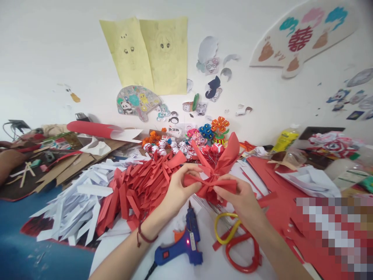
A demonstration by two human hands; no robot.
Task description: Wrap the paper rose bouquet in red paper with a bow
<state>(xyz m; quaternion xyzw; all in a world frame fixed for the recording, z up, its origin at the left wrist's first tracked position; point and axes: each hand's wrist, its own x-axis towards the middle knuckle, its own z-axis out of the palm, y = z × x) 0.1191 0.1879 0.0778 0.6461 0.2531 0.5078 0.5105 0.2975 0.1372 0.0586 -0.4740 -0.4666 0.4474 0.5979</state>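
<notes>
My left hand [184, 181] and my right hand [234, 192] meet at the middle, both closed on a folded red paper piece [214, 182]. Its strips spread out like petals, one long petal rising up to the right. The thumbs pinch its near layer from both sides; some fingertips are hidden behind the paper. Below my hands a blue hot glue gun [186, 241] lies on white paper, its red light lit. Scissors with yellow and red handles [243, 256] rest beneath my right hand, their blades hidden.
Left of my hands are heaps of folded red strips [132, 190] and white strips [78, 202]. Small craft flowers [180, 147] stand against the wall. Red paper sheets [274, 186] and a yellow bottle [285, 138] are at right. Another person's hand [11, 159] shows at the far left.
</notes>
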